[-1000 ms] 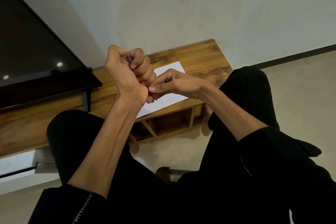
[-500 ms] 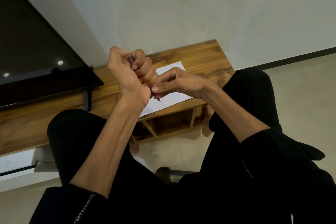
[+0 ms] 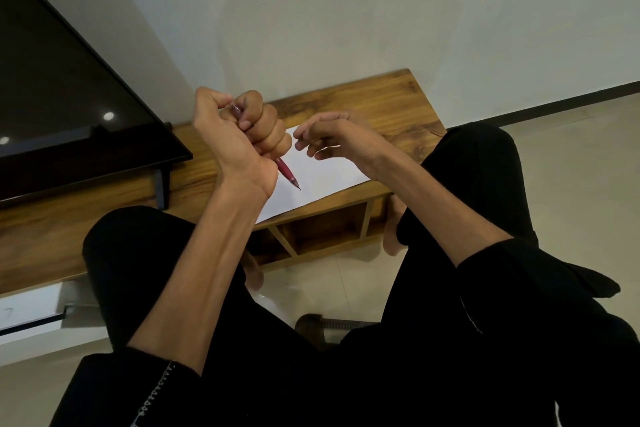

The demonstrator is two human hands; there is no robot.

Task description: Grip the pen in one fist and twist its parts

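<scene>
The right hand [image 3: 341, 139] has let go, fingers loosely curled, while left fingers [image 3: 266, 130] grip the pen [image 3: 286, 173].

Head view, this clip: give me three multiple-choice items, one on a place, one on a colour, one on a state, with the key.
1. Where does the white paper sheet lie?
A. on the wooden bench
B. on the floor
C. on the person's lap

2. What colour is the pen's barrel?
A. blue
B. red
C. green

3. What is the right hand doing?
A. gripping the pen
B. pressing the paper
C. holding nothing

Key: 1 A, the sheet rests on the wooden bench. 2 B, the pen shows red below the left hand. 3 C, the right hand hangs loosely curled, apart from the pen.
</scene>
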